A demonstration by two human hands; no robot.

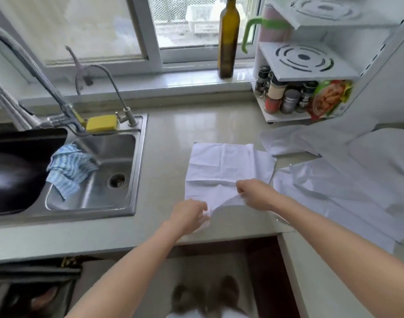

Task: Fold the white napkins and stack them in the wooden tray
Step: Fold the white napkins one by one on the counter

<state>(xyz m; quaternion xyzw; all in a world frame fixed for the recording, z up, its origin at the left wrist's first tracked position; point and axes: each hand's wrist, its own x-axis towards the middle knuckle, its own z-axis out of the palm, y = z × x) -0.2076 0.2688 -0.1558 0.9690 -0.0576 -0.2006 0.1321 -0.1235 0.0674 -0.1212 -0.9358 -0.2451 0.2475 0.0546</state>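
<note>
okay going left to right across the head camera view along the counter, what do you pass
Black pan → striped cloth → sink drain → left hand → right hand → loose napkins.

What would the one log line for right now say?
left hand: pinches near corner | right hand: pinches near edge | napkin: near edge lifted off counter | tray: not in view
</note>
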